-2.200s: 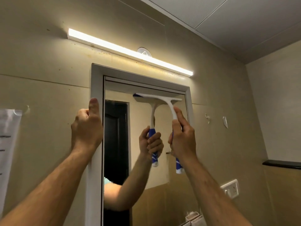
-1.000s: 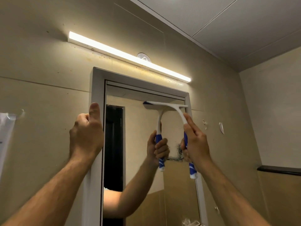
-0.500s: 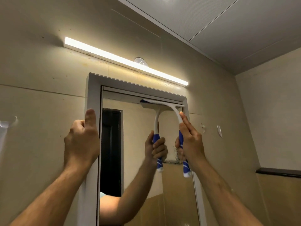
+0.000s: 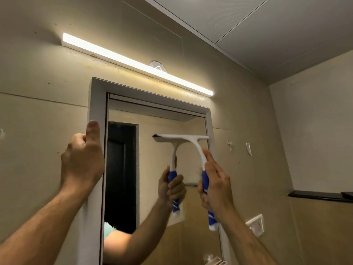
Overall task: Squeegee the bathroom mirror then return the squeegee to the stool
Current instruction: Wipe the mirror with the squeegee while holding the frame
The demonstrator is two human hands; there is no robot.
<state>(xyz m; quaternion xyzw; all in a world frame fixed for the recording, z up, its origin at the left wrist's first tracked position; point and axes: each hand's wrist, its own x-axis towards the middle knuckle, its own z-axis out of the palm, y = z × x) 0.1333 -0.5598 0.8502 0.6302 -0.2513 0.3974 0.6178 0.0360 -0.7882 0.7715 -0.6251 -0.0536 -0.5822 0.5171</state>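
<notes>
We had the right hand point(image 4: 216, 190) wrapped around the blue-and-white handle of the squeegee point(image 4: 198, 148), fingers closed on the grip, index finger stretched up along the white neck. The blade sat flat against the mirror point(image 4: 152, 169), roughly level, in the upper right part of the glass, its right end just beside the right side of the frame point(image 4: 96, 104). The blade's reflection met it on the glass, so we read that as contact. The handle angled down and to the right, away from the glass, its lower end poking out below the palm.

The left hand point(image 4: 82, 161) gripped the left upright of the frame, fingers curled behind the edge, thumb pointing up along the front face.

A lit light bar point(image 4: 137, 64) ran on the wall above the mirror. A wall socket point(image 4: 256, 224) sat right of the mirror, lower down, near a dark ledge point(image 4: 315, 196). We couldn't see the stool in this view.
</notes>
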